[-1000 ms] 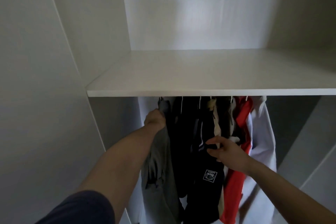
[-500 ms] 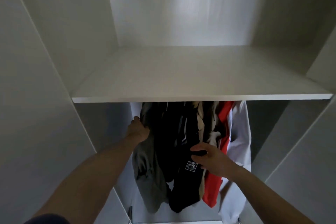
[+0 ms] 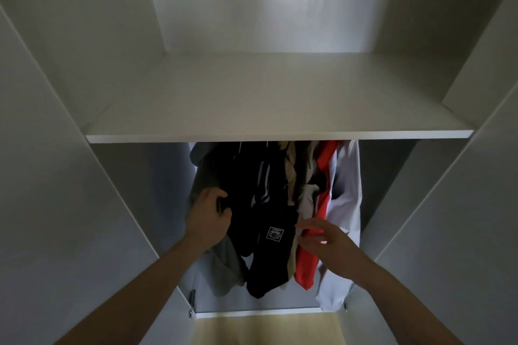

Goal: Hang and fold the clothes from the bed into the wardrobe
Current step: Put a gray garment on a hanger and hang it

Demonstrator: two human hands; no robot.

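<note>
Left hand [image 3: 208, 217] curls on black top [image 3: 244, 190], hanging under shelf [image 3: 280, 136] in wardrobe. Right hand [image 3: 329, 244] spread, empty, near red shirt [image 3: 308, 258]. Best: part garments evenly, keep hangers seated; rail hidden.

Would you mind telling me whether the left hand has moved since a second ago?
Yes. The left hand has dropped from just under the shelf to lower on the dark garment.

A home bedroom closet: a white built-in wardrobe [image 3: 70, 176] with a bare shelf [image 3: 280, 98], everyday clothes [image 3: 269, 204] hanging crowded below it, and pale wood flooring [image 3: 266, 329] at its foot.
</note>
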